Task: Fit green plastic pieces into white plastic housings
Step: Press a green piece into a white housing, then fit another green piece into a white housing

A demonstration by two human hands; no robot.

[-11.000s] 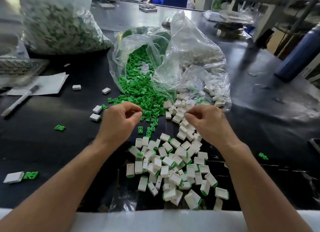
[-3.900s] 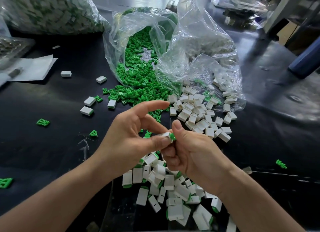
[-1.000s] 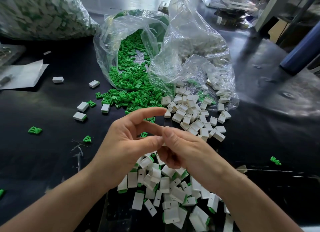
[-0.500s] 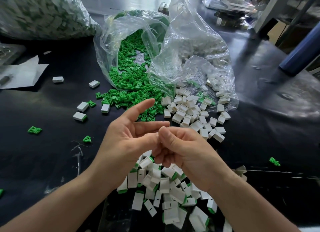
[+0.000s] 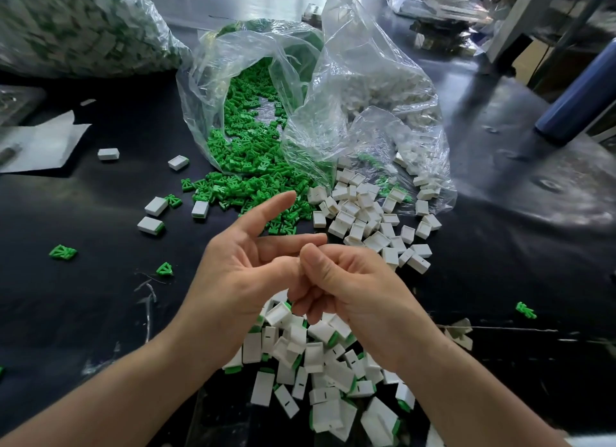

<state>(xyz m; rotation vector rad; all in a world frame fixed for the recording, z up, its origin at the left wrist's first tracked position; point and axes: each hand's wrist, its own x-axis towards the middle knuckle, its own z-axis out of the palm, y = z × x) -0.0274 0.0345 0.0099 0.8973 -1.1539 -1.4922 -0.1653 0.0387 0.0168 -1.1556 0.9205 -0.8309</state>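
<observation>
My left hand (image 5: 233, 280) and my right hand (image 5: 353, 290) meet above the black table. The left index and middle fingers point straight out, and its thumb lies against my right thumb. My right fingers are curled tight, and the small part pinched between the hands is hidden. Loose green pieces (image 5: 253, 166) spill from a clear bag (image 5: 240, 63) ahead. Empty white housings (image 5: 363, 216) lie to the right of them. Under my hands is a heap of housings with green inserts (image 5: 310, 356).
A second clear bag (image 5: 366, 90) holds more white housings. A large filled bag (image 5: 76, 30) sits at the far left, with white paper (image 5: 40, 143) below it. Stray housings (image 5: 151, 225) and green pieces (image 5: 62, 251) dot the left side. A blue cylinder (image 5: 580, 90) stands at the right.
My left index finger has lifted and spread further away from the middle finger. Both hands stay pressed together in the same spot.
</observation>
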